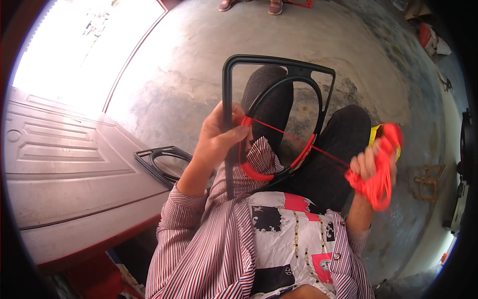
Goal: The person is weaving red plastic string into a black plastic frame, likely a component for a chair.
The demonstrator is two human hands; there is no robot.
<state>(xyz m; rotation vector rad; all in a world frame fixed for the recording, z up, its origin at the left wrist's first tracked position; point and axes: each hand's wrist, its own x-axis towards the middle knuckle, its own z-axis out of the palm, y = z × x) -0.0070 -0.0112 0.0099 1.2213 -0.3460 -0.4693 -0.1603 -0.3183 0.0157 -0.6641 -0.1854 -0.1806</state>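
Note:
My left hand (221,133) grips the left side of a black frame (279,60) with an oval ring inside it, thumb pressed at the red windings. The frame stands tilted above my lap. Red cord (256,173) is wrapped round the ring's lower left part, and more red covers its lower right. A taut strand runs from the windings at my left thumb across the ring to my right hand (369,167). That hand is closed round a loose bundle of red cord (381,184), out to the right of my knee, slightly blurred.
Another black frame (162,162) lies at my left, beside a pale panelled surface (74,154) with a red edge. Something yellow (374,134) shows behind my right hand. A small wooden stool (429,182) stands at the right. Another person's shoes (275,7) are at the far edge.

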